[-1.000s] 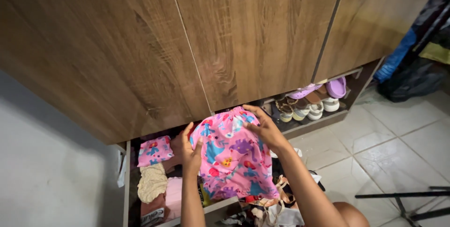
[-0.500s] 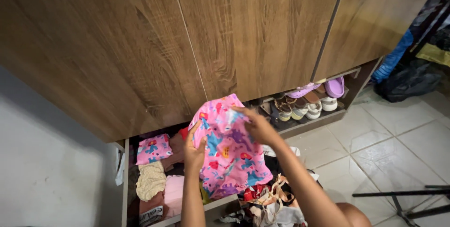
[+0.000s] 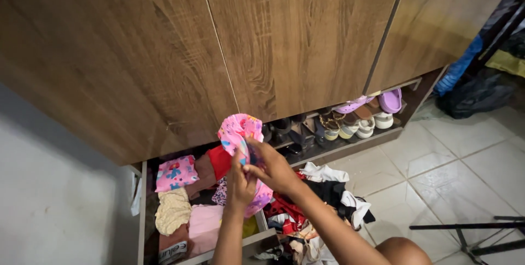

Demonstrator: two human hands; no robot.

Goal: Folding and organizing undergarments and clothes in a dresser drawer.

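Both hands are seen at the lower centre of the frame: the left hand (image 3: 239,184) and the right hand (image 3: 272,165) have their fingers closed around a pink patterned garment (image 3: 239,134), which is gathered into a narrow bundle above the open drawer (image 3: 143,210). The folding seems half done; the garment is not yet laid down. Little room is left between the wardrobe doors (image 3: 295,41) above and the pile of clothes (image 3: 322,199) at lower right.

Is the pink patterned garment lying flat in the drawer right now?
No, both hands hold the pink patterned garment bunched up above the open drawer.
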